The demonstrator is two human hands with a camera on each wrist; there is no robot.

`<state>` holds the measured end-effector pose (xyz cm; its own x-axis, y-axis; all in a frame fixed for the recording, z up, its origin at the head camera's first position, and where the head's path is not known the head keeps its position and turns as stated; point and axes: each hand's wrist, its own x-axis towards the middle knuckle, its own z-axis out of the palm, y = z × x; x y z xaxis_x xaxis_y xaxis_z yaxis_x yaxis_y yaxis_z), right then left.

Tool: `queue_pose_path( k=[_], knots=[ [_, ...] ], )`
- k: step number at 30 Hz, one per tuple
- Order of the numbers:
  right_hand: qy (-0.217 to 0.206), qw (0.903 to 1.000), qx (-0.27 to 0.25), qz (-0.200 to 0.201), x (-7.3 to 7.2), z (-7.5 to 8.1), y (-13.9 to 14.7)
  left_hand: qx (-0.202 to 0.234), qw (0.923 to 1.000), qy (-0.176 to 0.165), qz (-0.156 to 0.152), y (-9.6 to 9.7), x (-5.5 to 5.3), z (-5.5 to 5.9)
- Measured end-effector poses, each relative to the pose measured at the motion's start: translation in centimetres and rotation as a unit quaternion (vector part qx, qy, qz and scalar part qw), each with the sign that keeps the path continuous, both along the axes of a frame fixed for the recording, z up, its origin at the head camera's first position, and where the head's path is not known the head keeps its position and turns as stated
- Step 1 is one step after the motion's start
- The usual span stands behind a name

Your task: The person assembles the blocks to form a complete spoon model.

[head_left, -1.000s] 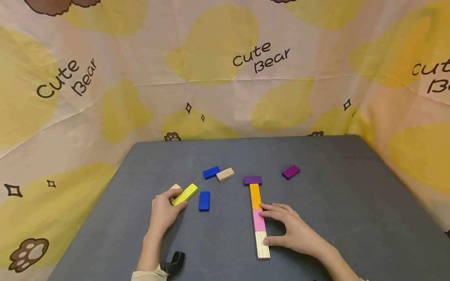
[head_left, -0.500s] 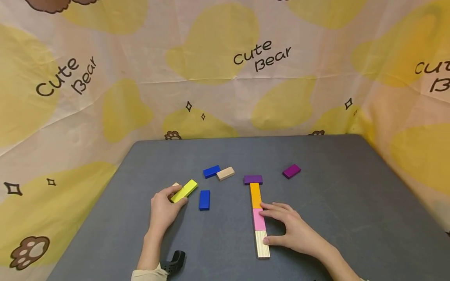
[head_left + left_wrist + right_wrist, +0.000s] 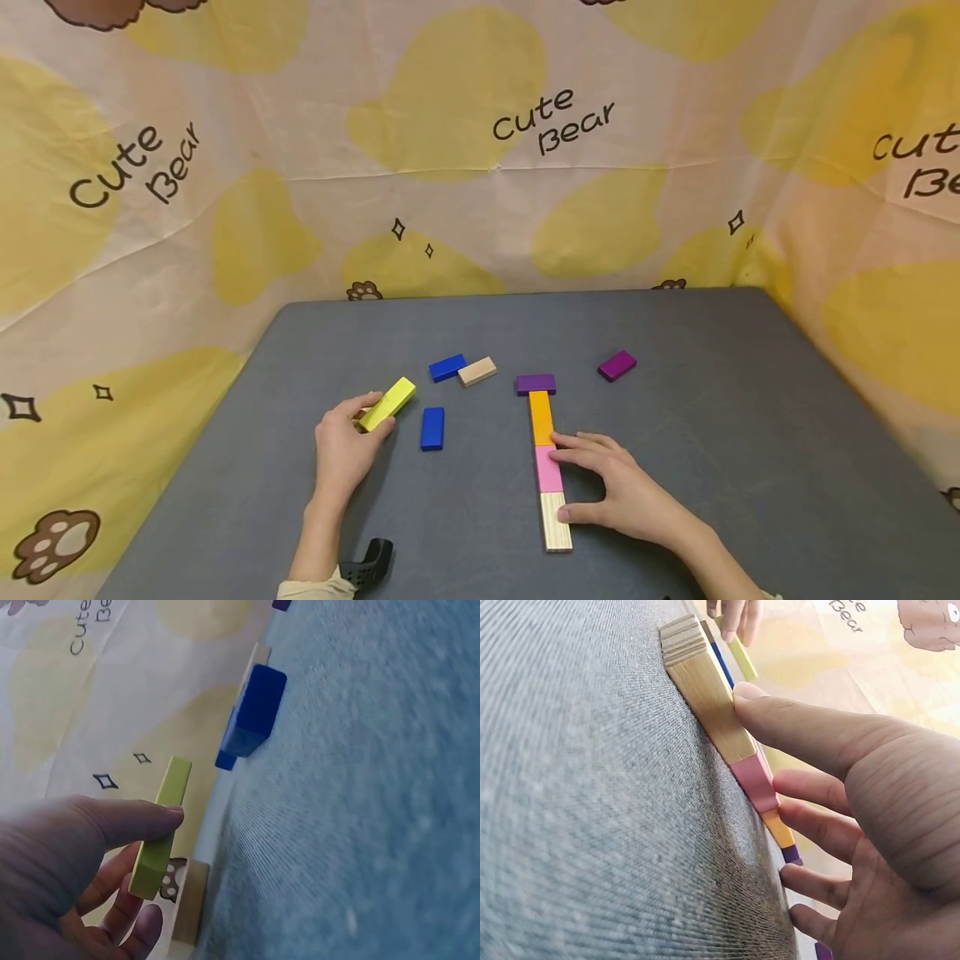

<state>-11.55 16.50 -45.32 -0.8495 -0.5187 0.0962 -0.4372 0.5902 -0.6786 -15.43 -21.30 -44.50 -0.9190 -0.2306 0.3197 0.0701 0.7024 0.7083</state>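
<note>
A yellow-green wooden block (image 3: 387,404) is pinched between the thumb and fingers of my left hand (image 3: 347,446), tilted up to the right. The left wrist view shows it raised above the table, with a plain wood block (image 3: 191,904) standing below the fingers. My right hand (image 3: 637,496) rests beside a straight row of blocks: its thumb touches the striped wood block (image 3: 556,522), and its fingertips meet the pink block (image 3: 548,468) and the edge of the orange block (image 3: 541,418). A purple block (image 3: 536,384) lies crosswise at the row's far end.
Between the hands lies a blue block (image 3: 432,429). Farther back, another blue block (image 3: 447,367) touches a beige block (image 3: 477,372). A magenta block (image 3: 617,366) sits at the back right of the grey table (image 3: 750,417). A printed cloth (image 3: 450,108) surrounds the table.
My left hand has lifted the yellow-green block slightly, up and to the left. The plain wood block behind it has gone from sight in the head view. My right hand keeps its place.
</note>
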Motion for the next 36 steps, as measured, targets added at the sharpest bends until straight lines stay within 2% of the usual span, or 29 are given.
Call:
queue_pose_path(
  k=[5,8,11,16,21,24,27,30,36],
  knots=[
    [-0.004,1.0000,-0.002,-0.002,0.0,-0.1,-0.1,0.010,0.9997,0.018,-0.016,1.3,0.0,0.6],
    [-0.013,0.9999,0.000,-0.005,0.2,-0.1,-0.3,0.024,0.9983,0.021,-0.048,2.7,-0.1,1.5],
    [-0.018,0.9998,0.001,-0.007,0.4,-0.1,-0.4,0.031,0.9950,0.022,-0.093,4.4,-0.8,2.4],
    [-0.018,0.9998,0.003,-0.008,0.4,-0.1,-0.4,0.017,0.9845,0.030,-0.172,7.1,-2.8,3.2],
    [-0.017,0.9998,0.007,-0.011,0.4,-0.1,-0.3,0.007,0.9738,0.017,-0.227,9.3,-5.9,3.0],
    [-0.015,0.9998,0.008,-0.010,0.2,0.0,-0.4,0.025,0.9707,-0.010,-0.239,10.3,-7.7,2.6],
    [-0.014,0.9998,0.008,-0.007,0.0,0.1,-0.5,0.047,0.9673,-0.040,-0.246,11.2,-8.9,2.3],
    [-0.015,0.9998,0.009,-0.005,-0.1,0.2,-0.5,0.051,0.9638,-0.058,-0.255,12.2,-9.9,2.1],
    [-0.024,0.9995,0.016,-0.011,-0.1,0.4,-0.3,0.035,0.9627,-0.088,-0.254,14.4,-11.2,1.9]
  ],
)
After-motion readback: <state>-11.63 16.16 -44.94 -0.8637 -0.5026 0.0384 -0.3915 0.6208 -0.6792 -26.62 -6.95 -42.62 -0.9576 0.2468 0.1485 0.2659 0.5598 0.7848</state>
